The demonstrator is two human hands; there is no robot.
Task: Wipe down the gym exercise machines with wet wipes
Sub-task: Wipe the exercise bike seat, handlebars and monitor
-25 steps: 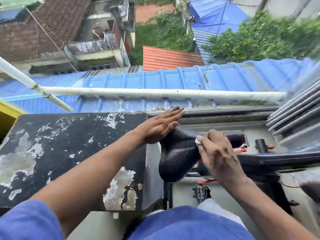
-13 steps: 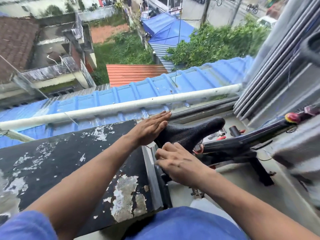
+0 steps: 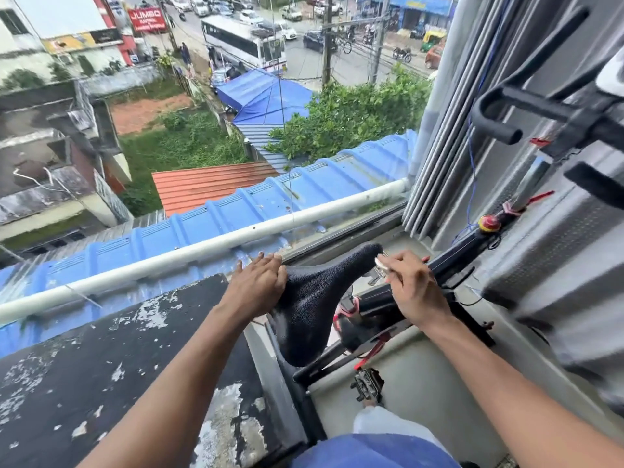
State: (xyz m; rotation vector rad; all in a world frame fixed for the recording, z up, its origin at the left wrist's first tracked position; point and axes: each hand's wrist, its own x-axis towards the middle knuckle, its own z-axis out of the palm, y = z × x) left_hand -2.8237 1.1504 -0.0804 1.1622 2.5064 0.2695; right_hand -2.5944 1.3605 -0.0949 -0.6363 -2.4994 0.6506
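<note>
A black textured bike saddle (image 3: 314, 298) of an exercise bike stands in the middle, its narrow nose pointing up and right. My left hand (image 3: 258, 287) lies on the saddle's left edge with fingers curled over it. My right hand (image 3: 410, 287) pinches a small white wet wipe (image 3: 382, 264) against the right side of the saddle's nose. The bike's black frame (image 3: 452, 261) runs right to the handlebars (image 3: 513, 109).
A peeling black ledge (image 3: 118, 366) lies at left beside an open window with a white pipe (image 3: 202, 248) and blue roofing beyond. A bike pedal (image 3: 366, 385) sits below the saddle. A red knob (image 3: 489, 223) and grey slatted panels (image 3: 439, 157) stand at right.
My right hand has moved from the saddle's wide rear up to its nose with the wipe. The camera tilted up, showing the street. My left hand stayed on the saddle's left edge.
</note>
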